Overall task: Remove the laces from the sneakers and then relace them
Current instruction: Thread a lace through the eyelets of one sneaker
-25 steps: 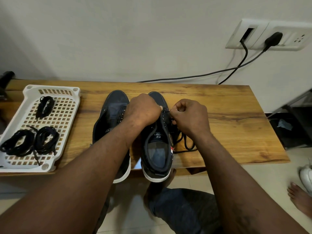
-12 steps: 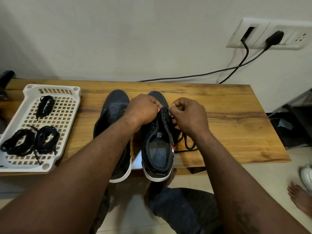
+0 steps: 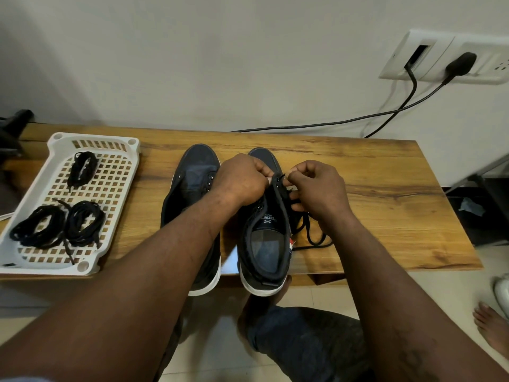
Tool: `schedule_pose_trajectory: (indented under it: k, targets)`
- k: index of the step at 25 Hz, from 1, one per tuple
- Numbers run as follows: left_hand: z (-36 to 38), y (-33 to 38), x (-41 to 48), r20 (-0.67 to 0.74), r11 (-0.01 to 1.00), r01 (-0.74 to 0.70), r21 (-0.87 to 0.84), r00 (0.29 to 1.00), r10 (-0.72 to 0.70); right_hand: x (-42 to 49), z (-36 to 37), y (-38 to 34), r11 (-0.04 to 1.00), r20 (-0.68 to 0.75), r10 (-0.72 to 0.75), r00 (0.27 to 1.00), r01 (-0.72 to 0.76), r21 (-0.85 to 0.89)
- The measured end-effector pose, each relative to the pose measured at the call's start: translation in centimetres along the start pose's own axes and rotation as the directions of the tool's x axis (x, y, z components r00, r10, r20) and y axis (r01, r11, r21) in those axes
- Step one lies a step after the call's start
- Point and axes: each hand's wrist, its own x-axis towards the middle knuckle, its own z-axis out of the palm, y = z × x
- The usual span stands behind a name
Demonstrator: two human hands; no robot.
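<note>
Two dark navy sneakers with white soles stand side by side on the wooden table (image 3: 385, 188), toes toward the wall. The left sneaker (image 3: 192, 183) has bare eyelets and no lace. My left hand (image 3: 242, 180) grips the eyelet flap near the toe of the right sneaker (image 3: 264, 244). My right hand (image 3: 316, 188) pinches the tip of a black lace (image 3: 311, 232) at an eyelet on that flap. The rest of the lace lies looped on the table to the right of the shoe.
A white perforated tray (image 3: 115, 172) at the left of the table holds three coiled black laces (image 3: 57, 227). Black cables (image 3: 330, 124) run from a wall socket (image 3: 440, 59) along the back edge. A bare foot (image 3: 493, 326) is on the floor at the right.
My right hand has opened slightly and shifted right, its fingertips now pinching the lace tip at the eyelet. The left hand keeps its hold on the shoe.
</note>
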Motion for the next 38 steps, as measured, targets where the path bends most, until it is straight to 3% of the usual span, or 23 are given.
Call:
schedule_pose_trajectory:
  k: [7, 16, 29, 35, 38]
  targets:
    - [0.1, -0.1, 0.0, 0.002, 1.000, -0.001, 0.001, 1.000, 0.001, -0.1, 0.1, -0.1, 1.000, -0.036, 0.006, 0.999, -0.007, -0.030]
    - [0.3, -0.2, 0.0, -0.011, 1.000, -0.028, 0.008, 1.000, 0.028, -0.1, -0.6, -0.2, 0.998, 0.119, -0.005, 0.993, 0.012, -0.058]
    - [-0.1, -0.2, 0.0, 0.024, 0.999, -0.014, -0.037, 1.000, 0.015, 0.4, 0.3, 0.4, 0.990, -0.052, -0.058, 0.997, 0.051, -0.132]
    - [-0.3, -0.2, -0.2, -0.005, 0.999, -0.029, -0.040, 1.000, 0.029, 0.6, 0.4, 0.6, 0.982, 0.010, -0.081, 0.997, 0.082, -0.172]
    - [-0.1, -0.1, -0.3, -0.012, 0.998, -0.050, 0.038, 0.999, 0.050, 0.8, 0.5, 0.7, 0.979, 0.001, -0.092, 0.996, 0.090, -0.181]
